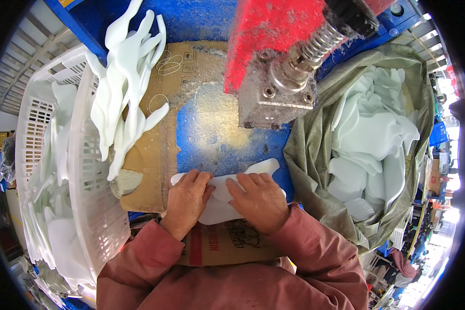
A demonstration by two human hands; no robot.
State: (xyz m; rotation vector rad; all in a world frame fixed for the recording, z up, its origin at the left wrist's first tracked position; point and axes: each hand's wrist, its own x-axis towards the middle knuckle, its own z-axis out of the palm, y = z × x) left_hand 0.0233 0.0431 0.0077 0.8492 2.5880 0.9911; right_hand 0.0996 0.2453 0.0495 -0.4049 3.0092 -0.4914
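Side by side at the near edge of the blue work surface, my left hand [188,200] and my right hand [261,202] are closed on white, smooth, curved-edged pieces [219,207]. Fingers of both hands bend over the top; the thumbs are partly hidden. One rounded end [266,166] sticks out beyond my right fingers, and another tip shows beside my left hand. How many pieces lie under my hands I cannot tell. Just ahead is the metal block [274,103] of a red machine [253,36] with a coiled spring [318,44].
To the left stands a white slatted crate [80,155] of similar pieces. A pile of wavy white pieces [124,77] lies on cardboard [155,191], by a pale lump [126,183]. At right, an olive-green sack [310,165] holds many white pieces [372,132].
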